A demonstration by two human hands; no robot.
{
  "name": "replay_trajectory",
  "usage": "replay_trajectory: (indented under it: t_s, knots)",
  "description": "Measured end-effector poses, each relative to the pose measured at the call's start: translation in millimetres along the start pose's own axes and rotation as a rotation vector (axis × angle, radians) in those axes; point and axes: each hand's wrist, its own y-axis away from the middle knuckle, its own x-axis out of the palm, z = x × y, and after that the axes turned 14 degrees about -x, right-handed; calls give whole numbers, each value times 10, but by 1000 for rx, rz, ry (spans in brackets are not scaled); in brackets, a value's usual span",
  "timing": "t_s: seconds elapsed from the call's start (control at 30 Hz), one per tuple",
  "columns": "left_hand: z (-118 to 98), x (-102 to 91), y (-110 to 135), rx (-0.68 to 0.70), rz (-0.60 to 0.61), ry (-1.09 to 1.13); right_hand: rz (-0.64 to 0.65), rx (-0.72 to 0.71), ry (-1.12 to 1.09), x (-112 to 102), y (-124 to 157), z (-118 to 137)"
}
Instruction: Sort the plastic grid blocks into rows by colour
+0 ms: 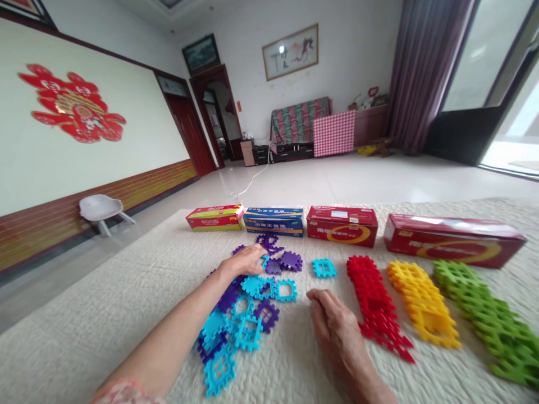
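Note:
My left hand (249, 260) reaches over a mixed pile of blue and purple plastic building tiles with notched edges. Its fingers are closed on a light blue tile (265, 261) at the far side of the pile, most of it hidden by the hand. Purple tiles (291, 261) lie just right of those fingertips. My right hand (337, 328) rests on the quilt with its fingers curled together, nothing visible in them. Beyond it a single blue tile (324, 268) lies apart from the pile. To its right is an overlapping row of red tiles (373, 297).
Further right run overlapping rows of yellow tiles (423, 303) and green tiles (484, 314). Along the back stand a red-yellow box (215, 218), a blue box (273, 222), a red box (342, 226) and a longer red box (455, 238). A cream quilt (138, 292) lies under everything.

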Motion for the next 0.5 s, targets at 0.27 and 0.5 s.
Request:
replay_trajectory:
  t_s: [0.27, 0.5]
  knots:
    - [-171, -171, 82, -59, -226, 96, 26, 15, 55, -7, 2, 34]
    - [-1091, -94, -3, 157, -244, 188, -251, -21, 58, -47, 3, 20]
